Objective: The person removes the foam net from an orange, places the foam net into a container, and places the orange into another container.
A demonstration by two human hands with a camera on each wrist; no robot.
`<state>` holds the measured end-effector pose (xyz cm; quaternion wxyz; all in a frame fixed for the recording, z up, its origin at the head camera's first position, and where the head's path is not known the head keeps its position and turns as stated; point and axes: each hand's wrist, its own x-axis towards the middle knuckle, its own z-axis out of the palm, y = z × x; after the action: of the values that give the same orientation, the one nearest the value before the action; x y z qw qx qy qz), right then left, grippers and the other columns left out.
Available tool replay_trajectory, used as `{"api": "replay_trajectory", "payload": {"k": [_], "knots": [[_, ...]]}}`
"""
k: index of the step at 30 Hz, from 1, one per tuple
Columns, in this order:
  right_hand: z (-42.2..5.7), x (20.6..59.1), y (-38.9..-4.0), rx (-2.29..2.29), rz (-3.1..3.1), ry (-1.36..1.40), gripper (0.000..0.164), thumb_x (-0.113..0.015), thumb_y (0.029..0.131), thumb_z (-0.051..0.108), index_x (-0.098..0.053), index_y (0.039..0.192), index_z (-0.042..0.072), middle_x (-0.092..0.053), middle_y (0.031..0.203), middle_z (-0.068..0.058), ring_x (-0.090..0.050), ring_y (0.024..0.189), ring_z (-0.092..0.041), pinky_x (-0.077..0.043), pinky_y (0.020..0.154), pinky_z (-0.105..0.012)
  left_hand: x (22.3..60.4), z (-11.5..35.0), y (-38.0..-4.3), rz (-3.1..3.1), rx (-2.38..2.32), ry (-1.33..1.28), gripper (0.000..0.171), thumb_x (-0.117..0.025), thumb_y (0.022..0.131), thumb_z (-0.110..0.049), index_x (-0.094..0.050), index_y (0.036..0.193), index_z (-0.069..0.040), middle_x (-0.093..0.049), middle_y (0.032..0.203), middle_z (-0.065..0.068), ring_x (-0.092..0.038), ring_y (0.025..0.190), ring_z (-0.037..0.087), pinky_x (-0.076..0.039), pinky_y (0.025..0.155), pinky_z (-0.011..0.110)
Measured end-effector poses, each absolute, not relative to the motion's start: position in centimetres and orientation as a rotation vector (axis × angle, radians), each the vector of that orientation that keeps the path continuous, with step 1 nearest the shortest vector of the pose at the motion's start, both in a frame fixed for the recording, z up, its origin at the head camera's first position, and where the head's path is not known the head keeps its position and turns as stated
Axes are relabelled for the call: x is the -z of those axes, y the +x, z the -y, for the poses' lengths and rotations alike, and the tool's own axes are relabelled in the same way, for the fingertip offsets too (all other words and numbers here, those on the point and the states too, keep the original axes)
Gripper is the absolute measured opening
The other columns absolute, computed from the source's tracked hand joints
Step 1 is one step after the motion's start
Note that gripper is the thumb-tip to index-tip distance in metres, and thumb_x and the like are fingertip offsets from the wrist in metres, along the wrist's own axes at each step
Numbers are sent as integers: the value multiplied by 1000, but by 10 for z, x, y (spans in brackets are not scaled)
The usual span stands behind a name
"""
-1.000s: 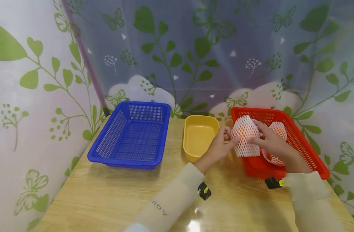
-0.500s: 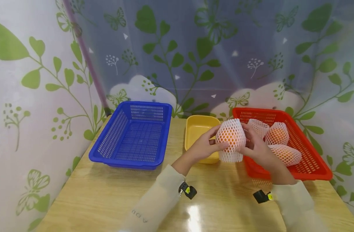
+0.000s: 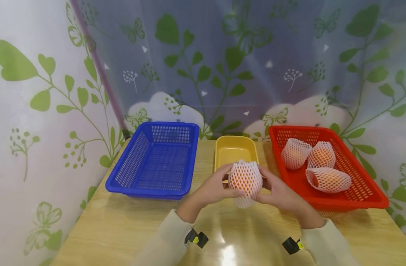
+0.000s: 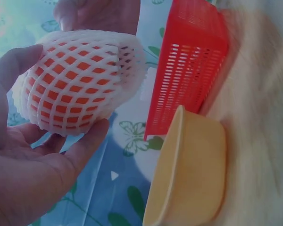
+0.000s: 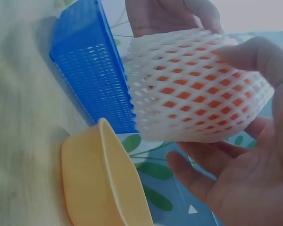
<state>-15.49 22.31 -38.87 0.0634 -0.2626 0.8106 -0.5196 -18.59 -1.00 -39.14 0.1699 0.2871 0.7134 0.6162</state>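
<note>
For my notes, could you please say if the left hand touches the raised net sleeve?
Touching: the left wrist view shows the left hand gripping the net sleeve with fingertips.

The right hand [image 5: 257,183] holds a rounded orange object in a white foam-mesh sleeve [image 5: 193,94] from the right, its thumb pressed on the near side and its fingers reaching round the far side. The left hand [image 5: 174,16], only partly visible, touches the sleeve from the left. The sleeve's open, ragged end points down toward the pale wood-grain table [image 5: 19,127]. On the far left stands a blue perforated plastic basket [image 5: 87,66]; a smooth yellow plastic tub [image 5: 82,181] stands right of it, near a leaf-patterned blue sheet [image 5: 179,200].
</note>
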Motion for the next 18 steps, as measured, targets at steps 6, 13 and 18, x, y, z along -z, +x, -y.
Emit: {"api": "replay_trajectory", "payload": {"k": [6,13,18], "knots": [[-215,396,-149,1428,-2568,-789,82,-77,83,16,-30,148,-2,-46,141,-21,-54,119,-39,-50,95,-45,402,21,-179,-2045,-1722,875,74,-74,84,-5,-37,147,-9,-41,144,10,-50,122,24,-48,98,31],[-197,417,-142,1294,-2666,-852,83,-83,78,22,-39,144,2,-54,135,-14,-60,112,-28,-51,94,-45,421,39,-173,-2043,-1541,900,88,-75,85,-7,-20,154,-12,-37,149,9,-42,132,21,-38,107,28],[-185,432,-133,1172,-2758,-943,85,-83,76,17,-38,147,4,-51,140,-12,-56,116,-23,-52,93,-39,436,48,-167,-2137,-1433,988,94,-79,81,-8,-21,154,-11,-40,149,9,-45,131,20,-38,107,28]]}}
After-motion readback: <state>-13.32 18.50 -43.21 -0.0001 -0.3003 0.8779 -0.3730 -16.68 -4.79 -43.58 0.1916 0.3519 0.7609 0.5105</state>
